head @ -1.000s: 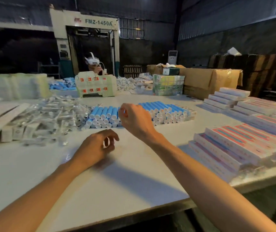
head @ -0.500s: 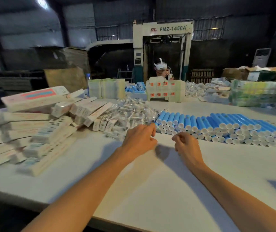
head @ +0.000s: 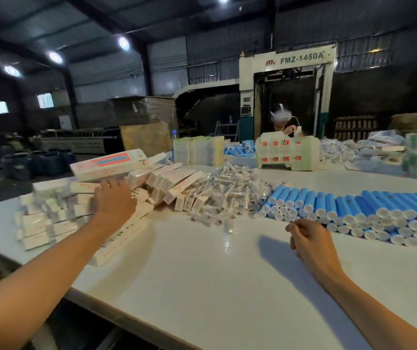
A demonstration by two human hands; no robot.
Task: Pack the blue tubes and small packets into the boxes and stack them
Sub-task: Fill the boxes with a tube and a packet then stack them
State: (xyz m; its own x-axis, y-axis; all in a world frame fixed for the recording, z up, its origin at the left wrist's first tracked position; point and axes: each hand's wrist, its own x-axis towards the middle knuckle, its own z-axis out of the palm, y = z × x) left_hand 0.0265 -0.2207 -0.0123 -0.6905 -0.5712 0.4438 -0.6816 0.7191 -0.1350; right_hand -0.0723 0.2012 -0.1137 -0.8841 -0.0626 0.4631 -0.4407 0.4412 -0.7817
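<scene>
Left hand [head: 113, 207] is reaching over the heap of flat white cartons [head: 50, 221] at the left side of the white table [head: 202, 286]. Its fingers are straight and spread, palm facing down. It is lying across the top of the heap, but blur is hiding whether the fingertips are pressing on a carton.

Right hand [head: 308, 239] is resting on the bare table, fingers loosely curled under, with no item showing inside them. It is sitting just in front of the blue tubes [head: 354, 205], close to the nearest white caps but apart from them.

The tubes are lying on their sides in stacked rows across the right half of the table, caps facing the camera. Small clear packets [head: 227, 190] are lying in a loose heap between the cartons and the tubes. One stray packet [head: 229, 227] is lying alone just in front of that heap. A bigger carton with a red and blue stripe [head: 106, 164] is lying tilted on top of the carton heap.

Across the table a second person [head: 282, 120] wearing a headset is working behind a block of white boxes with orange marks [head: 287, 154]. A machine labelled FMZ-1450A [head: 301, 59] is standing behind them.
</scene>
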